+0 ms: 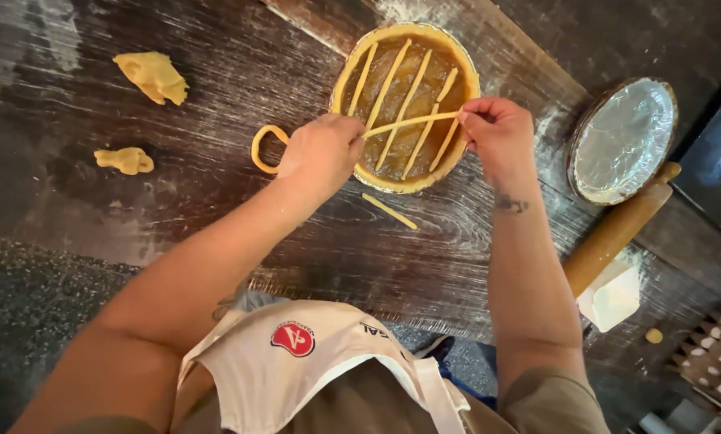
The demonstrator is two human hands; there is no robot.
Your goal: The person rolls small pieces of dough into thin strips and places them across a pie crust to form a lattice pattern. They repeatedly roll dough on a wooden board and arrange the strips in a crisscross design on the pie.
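Both hands [322, 149] [497, 128] pinching dough strip [413, 122]

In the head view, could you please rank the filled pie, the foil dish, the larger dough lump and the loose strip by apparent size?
1. Filled pie
2. Foil dish, somewhat smaller
3. Larger dough lump
4. Loose strip

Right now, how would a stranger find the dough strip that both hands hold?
Find the round pie on the dark floured table. One dough strip crosses it, pinched between the left hand and right hand. It alone lies across the others.

rolling pin [618, 229], empty foil pan [624, 138], dough scraps [153, 76]
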